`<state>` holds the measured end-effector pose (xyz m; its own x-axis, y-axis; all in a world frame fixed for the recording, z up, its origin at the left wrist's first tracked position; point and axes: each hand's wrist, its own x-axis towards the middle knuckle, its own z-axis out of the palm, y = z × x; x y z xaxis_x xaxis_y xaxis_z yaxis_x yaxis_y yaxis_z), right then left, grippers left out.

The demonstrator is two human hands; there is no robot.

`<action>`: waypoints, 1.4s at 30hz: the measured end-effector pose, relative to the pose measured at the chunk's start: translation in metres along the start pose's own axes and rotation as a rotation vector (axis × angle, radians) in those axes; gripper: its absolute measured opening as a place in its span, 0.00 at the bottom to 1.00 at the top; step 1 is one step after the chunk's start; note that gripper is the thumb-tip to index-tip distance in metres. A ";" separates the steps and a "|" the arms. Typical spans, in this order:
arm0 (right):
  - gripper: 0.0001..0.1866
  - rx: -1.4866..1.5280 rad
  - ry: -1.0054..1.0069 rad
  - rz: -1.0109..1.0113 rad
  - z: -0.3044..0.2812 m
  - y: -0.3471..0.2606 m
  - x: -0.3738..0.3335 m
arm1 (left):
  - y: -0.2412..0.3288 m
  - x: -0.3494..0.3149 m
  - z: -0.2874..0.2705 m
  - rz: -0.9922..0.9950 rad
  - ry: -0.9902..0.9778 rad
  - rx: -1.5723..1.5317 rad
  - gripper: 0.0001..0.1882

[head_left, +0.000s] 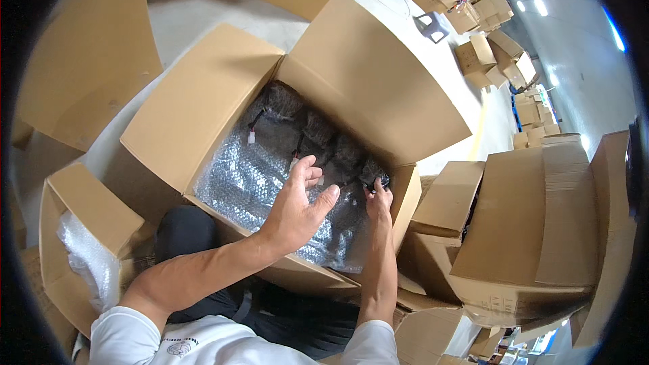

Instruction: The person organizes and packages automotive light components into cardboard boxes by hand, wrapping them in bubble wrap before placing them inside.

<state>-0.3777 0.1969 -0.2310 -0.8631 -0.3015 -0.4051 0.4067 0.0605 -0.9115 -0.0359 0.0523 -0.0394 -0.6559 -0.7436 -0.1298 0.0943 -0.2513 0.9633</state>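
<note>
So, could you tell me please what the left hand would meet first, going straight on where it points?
The left hand would probably meet a dark bundle in the cardboard box first, though its height is unclear.

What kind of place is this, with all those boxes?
Probably a warehouse or packing area: there are many brown cardboard boxes, a large open brown cardboard box holding clear plastic bubble wrap, and bright white ceiling lights.

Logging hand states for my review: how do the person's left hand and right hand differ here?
The left hand is open and holds nothing; the right hand has its fingers on a dark bundle. The left hand is over the bubble wrap; the right hand is near the carton's right wall. Both are bare.
</note>
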 end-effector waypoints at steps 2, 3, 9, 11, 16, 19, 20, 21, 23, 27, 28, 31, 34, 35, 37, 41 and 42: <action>0.21 -0.527 0.137 -0.184 0.034 0.012 -0.019 | -0.007 -0.001 -0.011 -0.020 0.025 0.021 0.40; 0.24 -1.056 0.284 -0.407 0.048 0.013 -0.033 | -0.008 -0.002 -0.015 -0.026 0.043 0.023 0.40; 0.26 -1.473 0.064 -0.904 0.025 0.010 -0.060 | -0.020 0.002 0.000 0.040 0.027 0.057 0.36; 0.22 -1.436 -0.114 -0.720 -0.026 -0.024 -0.045 | -0.032 0.009 0.018 0.061 -0.043 0.068 0.35; 0.21 -1.287 -0.320 -1.036 -0.037 -0.122 -0.149 | -0.053 0.017 0.000 -0.033 -0.189 0.196 0.18; 0.21 -1.088 -0.221 -0.722 -0.106 -0.161 -0.243 | -0.034 -0.004 0.011 -0.087 -0.340 0.383 0.15; 0.20 -1.055 -0.137 -0.680 -0.144 -0.161 -0.269 | -0.037 -0.012 0.021 -0.077 -0.420 0.428 0.16; 0.20 -1.019 -0.060 -0.651 -0.180 -0.161 -0.293 | -0.044 -0.017 0.029 -0.056 -0.491 0.473 0.18; 0.20 -0.962 0.087 -0.464 -0.252 -0.144 -0.329 | -0.072 -0.026 0.034 0.046 -0.669 0.676 0.20; 0.15 -1.005 0.616 -0.311 -0.378 -0.061 -0.367 | -0.090 -0.068 0.066 0.164 -1.047 1.527 0.25; 0.16 -1.024 0.669 -0.230 -0.397 -0.038 -0.381 | -0.098 -0.077 0.064 0.394 -0.923 1.449 0.25; 0.25 -1.113 0.590 0.006 -0.448 0.050 -0.421 | -0.097 -0.086 0.074 0.303 -0.897 1.456 0.25; 0.41 -1.281 0.245 0.418 -0.459 0.138 -0.442 | -0.098 -0.088 0.080 0.344 -0.897 1.460 0.25; 0.47 -1.334 0.120 0.536 -0.455 0.159 -0.442 | -0.099 -0.088 0.080 0.381 -0.897 1.460 0.25; 0.51 -1.447 0.063 0.463 -0.437 0.181 -0.439 | -0.099 -0.086 0.075 0.373 -0.881 1.477 0.26; 0.63 -1.487 -0.258 0.477 -0.453 0.189 -0.441 | -0.100 -0.087 0.080 0.336 -0.867 1.440 0.28; 0.64 -1.534 -0.331 0.570 -0.446 0.177 -0.435 | -0.101 -0.086 0.076 0.330 -0.851 1.452 0.28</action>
<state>-0.0633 0.7630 -0.2479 -0.5398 -0.0769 -0.8383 -0.1977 0.9796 0.0374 -0.0459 0.1890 -0.1080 -0.9781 -0.0098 -0.2078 -0.0922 0.9157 0.3910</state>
